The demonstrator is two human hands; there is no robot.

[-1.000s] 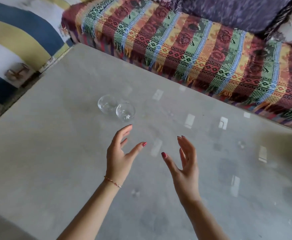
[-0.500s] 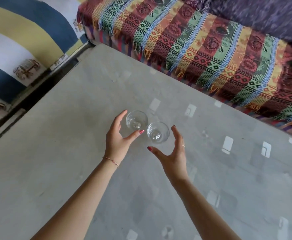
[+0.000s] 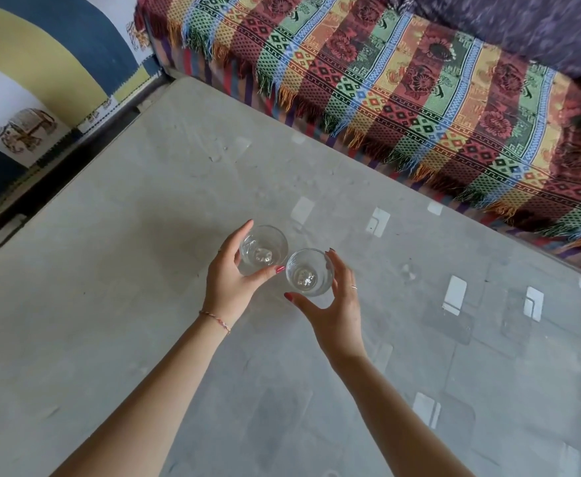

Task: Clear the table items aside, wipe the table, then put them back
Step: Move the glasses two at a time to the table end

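Two small clear glasses stand side by side, nearly touching, in the middle of the glossy grey table (image 3: 103,304). My left hand (image 3: 227,284) curls round the left glass (image 3: 265,247), with the fingers on its far left side and the thumb on its near side. My right hand (image 3: 337,311) curls round the right glass (image 3: 308,273), thumb at the near left and fingers along the right side. Both glasses stand upright on the tabletop and look empty.
A sofa with a striped patterned throw (image 3: 402,80) runs along the table's far edge. A blue, yellow and white cloth (image 3: 41,63) lies past the table's left edge, across a dark gap. Bright window reflections dot the tabletop at the right.
Both hands have reached forward from above the table to the glasses and closed round them, one glass each. The view has shifted so the glasses sit nearer the centre.
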